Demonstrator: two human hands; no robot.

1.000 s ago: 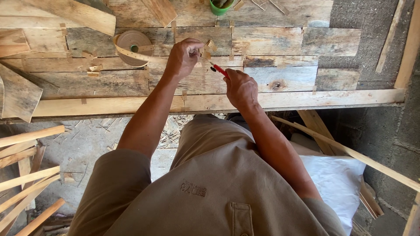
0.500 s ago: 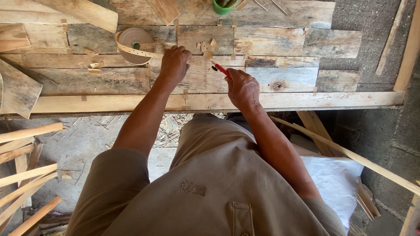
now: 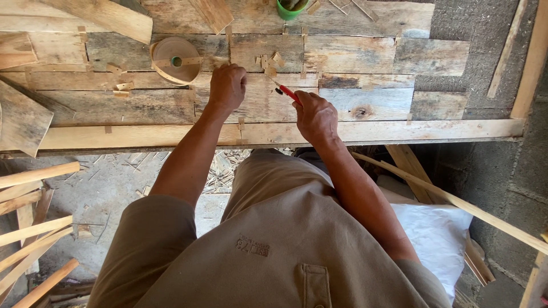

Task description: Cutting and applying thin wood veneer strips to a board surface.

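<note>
Since half a second ago, the left hand [image 3: 227, 85] has slid toward the veneer coil [image 3: 176, 59], closed knuckle-down on rough, weathered bench planks [image 3: 365, 57]. Right hand [image 3: 315, 116] grips a slim red-handled cutter [image 3: 288, 92], tip near small pale wood chips [image 3: 270, 61].

Khaki short-sleeved shirt — chest pocket.
</note>
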